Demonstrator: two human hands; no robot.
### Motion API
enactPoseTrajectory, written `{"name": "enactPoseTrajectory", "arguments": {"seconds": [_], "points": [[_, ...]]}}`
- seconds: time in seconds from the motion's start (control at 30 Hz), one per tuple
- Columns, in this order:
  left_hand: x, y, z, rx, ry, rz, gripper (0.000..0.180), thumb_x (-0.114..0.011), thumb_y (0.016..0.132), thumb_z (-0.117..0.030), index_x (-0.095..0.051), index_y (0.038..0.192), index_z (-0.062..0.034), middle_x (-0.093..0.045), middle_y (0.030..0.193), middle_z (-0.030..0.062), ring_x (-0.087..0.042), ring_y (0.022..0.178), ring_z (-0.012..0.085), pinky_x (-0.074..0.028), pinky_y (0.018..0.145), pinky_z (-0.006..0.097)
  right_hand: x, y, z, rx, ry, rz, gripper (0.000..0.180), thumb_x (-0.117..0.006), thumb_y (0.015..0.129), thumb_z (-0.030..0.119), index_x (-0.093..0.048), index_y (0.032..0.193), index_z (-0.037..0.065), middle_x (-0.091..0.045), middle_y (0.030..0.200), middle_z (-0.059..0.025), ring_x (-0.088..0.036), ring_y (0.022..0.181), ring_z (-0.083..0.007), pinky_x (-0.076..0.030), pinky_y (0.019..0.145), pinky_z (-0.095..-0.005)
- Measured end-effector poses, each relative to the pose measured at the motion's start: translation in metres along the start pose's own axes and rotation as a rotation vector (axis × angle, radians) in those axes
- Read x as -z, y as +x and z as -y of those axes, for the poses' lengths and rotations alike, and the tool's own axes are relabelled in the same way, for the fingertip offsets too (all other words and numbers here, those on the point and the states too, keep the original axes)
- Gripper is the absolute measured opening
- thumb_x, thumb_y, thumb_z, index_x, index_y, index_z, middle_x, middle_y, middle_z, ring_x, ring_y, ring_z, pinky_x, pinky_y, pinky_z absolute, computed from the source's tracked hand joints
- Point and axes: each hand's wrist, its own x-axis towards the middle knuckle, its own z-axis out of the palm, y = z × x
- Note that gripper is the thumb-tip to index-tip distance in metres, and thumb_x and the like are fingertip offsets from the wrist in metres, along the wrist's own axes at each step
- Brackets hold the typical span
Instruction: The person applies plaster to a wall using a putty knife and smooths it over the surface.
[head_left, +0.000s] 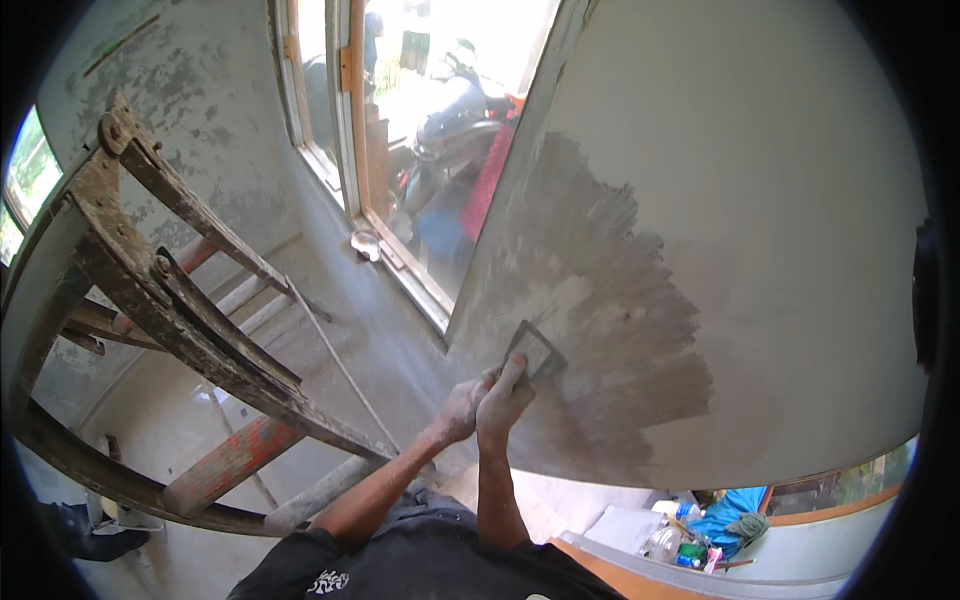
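Both my hands press a flat metal scraper blade [535, 350] against a pale wall [760, 200]. My right hand [505, 398] lies over the blade's lower edge with fingers on it. My left hand [463, 405] grips just beside and under it. Around the blade the wall carries a wide darker, wet-looking grey patch [610, 330] with streaks. My hands and forearms are dusted grey.
A worn, paint-stained wooden ladder [190, 320] stands at the left. An open doorway [420, 140] with a wooden frame shows a parked scooter outside. Bottles and blue cloth [700, 535] lie low at the right. A dark shoe [95, 540] is at the lower left.
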Motion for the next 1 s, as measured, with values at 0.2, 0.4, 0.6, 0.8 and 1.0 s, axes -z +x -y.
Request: {"name": "enactPoseTrajectory", "arguments": {"seconds": [0.2,0.4,0.6,0.8,1.0], "points": [[0.035,0.015,0.023,-0.026,-0.138,0.165,0.040,-0.036,0.095,-0.026,-0.048,0.123,0.0014,-0.059,0.105,0.0117,-0.052,0.096,0.0155,-0.040,0.087,0.028,-0.028,-0.001,-0.039,0.032,0.082,-0.097,0.056,-0.041,0.095,0.037,-0.050,0.054,0.000,-0.046,0.045,-0.0019,-0.045,0.041,-0.0118,-0.033,0.042,-0.0278],[0.025,0.021,0.038,-0.065,-0.113,0.177,0.049,-0.037,0.095,-0.041,-0.049,0.118,0.0004,-0.058,0.095,0.0077,-0.050,0.091,0.0132,-0.043,0.081,0.028,-0.018,0.001,-0.034,-0.031,0.169,-0.091,0.055,-0.045,0.094,0.036,-0.053,0.053,0.000,-0.046,0.044,-0.0014,-0.045,0.040,-0.0111,-0.034,0.042,-0.0284],[0.009,0.018,0.047,-0.194,0.088,0.203,0.044,-0.037,0.094,-0.037,-0.051,0.113,0.0001,-0.056,0.088,0.0062,-0.050,0.081,0.0105,-0.045,0.071,0.028,-0.003,-0.003,-0.024,-0.029,0.042,-0.040,0.053,-0.049,0.092,0.035,-0.056,0.054,-0.001,-0.047,0.045,-0.0018,-0.044,0.040,-0.0107,-0.035,0.041,-0.0284],[0.001,0.011,0.026,-0.213,-0.028,0.138,0.024,-0.055,0.081,-0.019,-0.054,0.095,0.0003,-0.058,0.088,0.0210,-0.057,0.081,0.0355,-0.045,0.070,0.037,0.004,-0.001,-0.011,-0.118,0.104,-0.040,0.054,-0.050,0.092,0.036,-0.055,0.054,-0.001,-0.046,0.045,-0.0015,-0.045,0.041,-0.0099,-0.034,0.041,-0.0274],[0.004,0.002,0.011,-0.302,0.149,0.065,0.026,-0.053,0.084,-0.021,-0.053,0.097,0.0017,-0.059,0.084,0.0174,-0.057,0.076,0.0286,-0.045,0.069,0.036,0.000,-0.007,-0.001,-0.107,0.049,-0.080,0.054,-0.051,0.091,0.038,-0.054,0.053,-0.001,-0.047,0.046,-0.0013,-0.044,0.042,-0.0098,-0.034,0.042,-0.0275]]}}
